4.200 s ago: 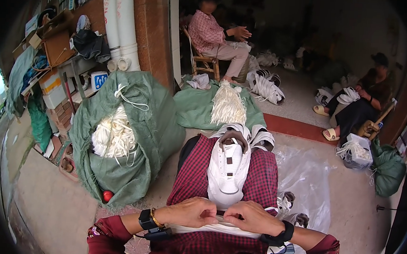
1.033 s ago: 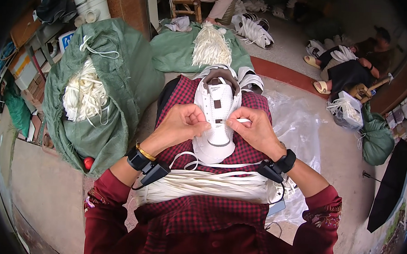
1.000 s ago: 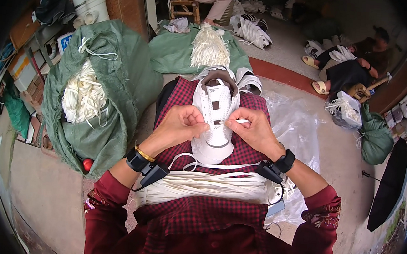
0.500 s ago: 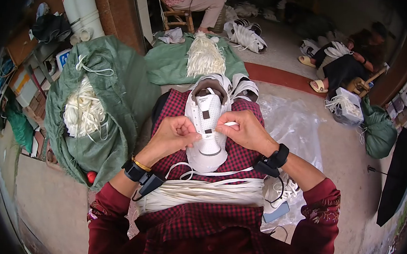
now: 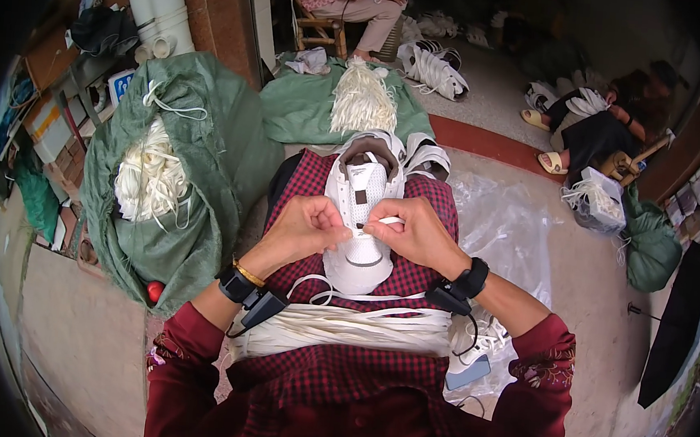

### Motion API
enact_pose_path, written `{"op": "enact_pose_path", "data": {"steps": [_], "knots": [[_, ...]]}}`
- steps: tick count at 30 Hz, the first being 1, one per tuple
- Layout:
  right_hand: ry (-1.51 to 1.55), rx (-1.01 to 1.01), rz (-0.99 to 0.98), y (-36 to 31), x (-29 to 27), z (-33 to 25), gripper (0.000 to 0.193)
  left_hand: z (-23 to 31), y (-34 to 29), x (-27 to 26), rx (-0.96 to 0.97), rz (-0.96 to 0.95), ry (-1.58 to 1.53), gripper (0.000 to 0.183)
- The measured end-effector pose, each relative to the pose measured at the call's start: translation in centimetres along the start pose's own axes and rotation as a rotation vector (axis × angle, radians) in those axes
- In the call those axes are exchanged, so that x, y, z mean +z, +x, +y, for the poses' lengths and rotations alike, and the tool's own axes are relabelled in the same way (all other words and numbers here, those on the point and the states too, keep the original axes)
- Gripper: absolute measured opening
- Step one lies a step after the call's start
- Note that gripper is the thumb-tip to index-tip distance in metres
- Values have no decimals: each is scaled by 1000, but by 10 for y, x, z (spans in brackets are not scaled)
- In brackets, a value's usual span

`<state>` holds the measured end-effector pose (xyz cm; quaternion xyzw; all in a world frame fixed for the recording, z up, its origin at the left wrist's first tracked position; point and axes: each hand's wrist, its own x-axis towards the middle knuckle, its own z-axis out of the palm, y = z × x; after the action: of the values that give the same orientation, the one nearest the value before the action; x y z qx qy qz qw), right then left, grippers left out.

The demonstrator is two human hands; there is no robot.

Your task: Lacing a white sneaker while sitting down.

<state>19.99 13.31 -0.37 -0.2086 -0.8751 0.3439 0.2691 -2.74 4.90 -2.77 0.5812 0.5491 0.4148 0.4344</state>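
A white sneaker [image 5: 362, 193] lies on my lap, toe toward me, on a red checked cloth [image 5: 411, 282]. My left hand [image 5: 306, 225] and my right hand [image 5: 415, 230] meet over its lace holes. Each hand pinches the white shoelace [image 5: 389, 220] that crosses the shoe's front. A bundle of white laces [image 5: 350, 327] lies across my lap below the wrists. Both wrists wear black bands with small devices.
A big green sack [image 5: 174, 173] holding white laces stands at my left. A second green sack [image 5: 319, 109] with laces lies ahead. Clear plastic sheet [image 5: 503, 231] covers the floor at right. Two people sit beyond, one on a chair [image 5: 312, 25], among piles of white shoes [image 5: 434, 67].
Both hands rose from the lace bundle at my waist to the shoe's lace holes. Over the last second they moved closer together and took hold of the lace.
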Motion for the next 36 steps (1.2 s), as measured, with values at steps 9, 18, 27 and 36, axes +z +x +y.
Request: {"op": "enact_pose_path", "data": {"steps": [9,18,27,36], "knots": [[-255,-185,-14,4,-14,-10,13,-3,-2,3,38,21,-52,18],[-281,-104,16,6,0,-19,15,-5,-2,3,67,35,-2,15],[-271,-169,-40,7,2,-13,14,4,-12,12,319,120,41,12],[-157,-31,-69,-4,-7,-18,23,-2,-42,-42,437,261,393,9]]}}
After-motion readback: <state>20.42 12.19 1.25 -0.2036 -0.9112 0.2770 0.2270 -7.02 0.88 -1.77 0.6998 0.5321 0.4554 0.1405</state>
